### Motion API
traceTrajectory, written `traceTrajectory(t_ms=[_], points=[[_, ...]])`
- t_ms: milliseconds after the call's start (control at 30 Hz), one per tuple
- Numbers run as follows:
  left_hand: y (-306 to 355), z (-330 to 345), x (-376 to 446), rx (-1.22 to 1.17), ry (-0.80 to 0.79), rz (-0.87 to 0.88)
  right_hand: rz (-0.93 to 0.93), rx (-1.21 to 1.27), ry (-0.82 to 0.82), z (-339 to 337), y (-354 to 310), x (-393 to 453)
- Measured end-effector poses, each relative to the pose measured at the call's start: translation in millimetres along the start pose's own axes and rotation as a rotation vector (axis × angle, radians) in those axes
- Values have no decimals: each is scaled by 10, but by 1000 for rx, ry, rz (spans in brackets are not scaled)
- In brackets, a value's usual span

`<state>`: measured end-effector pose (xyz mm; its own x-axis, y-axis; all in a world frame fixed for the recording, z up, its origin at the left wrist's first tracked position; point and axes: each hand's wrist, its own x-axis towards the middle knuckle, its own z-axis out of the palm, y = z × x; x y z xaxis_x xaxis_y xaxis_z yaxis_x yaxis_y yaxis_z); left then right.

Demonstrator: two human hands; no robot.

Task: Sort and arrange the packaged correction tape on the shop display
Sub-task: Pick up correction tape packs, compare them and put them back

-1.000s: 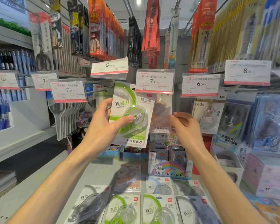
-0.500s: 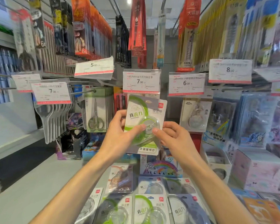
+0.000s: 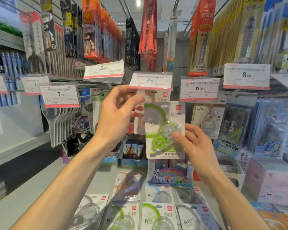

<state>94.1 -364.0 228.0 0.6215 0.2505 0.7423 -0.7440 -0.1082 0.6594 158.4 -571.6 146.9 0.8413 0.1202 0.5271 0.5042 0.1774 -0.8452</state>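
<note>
Just below the 7.90 price tag [image 3: 150,81] I have a green correction tape pack [image 3: 165,129] up in the air. My right hand [image 3: 195,145] holds it by its right edge, with the thumb on the clear front bubble and the other fingers curled behind the card. My left hand [image 3: 117,116] is up beside the tag, to the left of the pack. Its fingers are bent toward another pack that already hangs under the tag [image 3: 162,97], but the picture is blurry there. I cannot tell if those fingers pinch that hanging pack or only touch it.

I think the job is still near its start. The green pack is not on the hook yet; its top sits a bit lower than the tag and a bit to the right. Only one or two packs seem to hang under the tag.

Far below the tag, many more packs lie flat on the shelf [image 3: 32,193]. I can see a brownish pack [image 3: 126,186], a pale blue pack [image 3: 159,195], another green pack [image 3: 157,216], a gray pack [image 3: 92,211] and a few more. They look mixed by color, so they still need sorting and hanging.

My guess is that the next move is to lift the held pack and slide its top hole onto the hook behind the tag.
</note>
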Motion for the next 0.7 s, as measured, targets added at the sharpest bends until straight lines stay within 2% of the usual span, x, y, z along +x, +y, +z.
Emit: traceTrajectory(t_ms=[267, 700], points=[[179, -26, 73, -16, 1, 18, -89, 9, -1, 269, -204, 226], [92, -85, 77, 12, -26, 28, -53, -52, 115, 418, -110, 433]])
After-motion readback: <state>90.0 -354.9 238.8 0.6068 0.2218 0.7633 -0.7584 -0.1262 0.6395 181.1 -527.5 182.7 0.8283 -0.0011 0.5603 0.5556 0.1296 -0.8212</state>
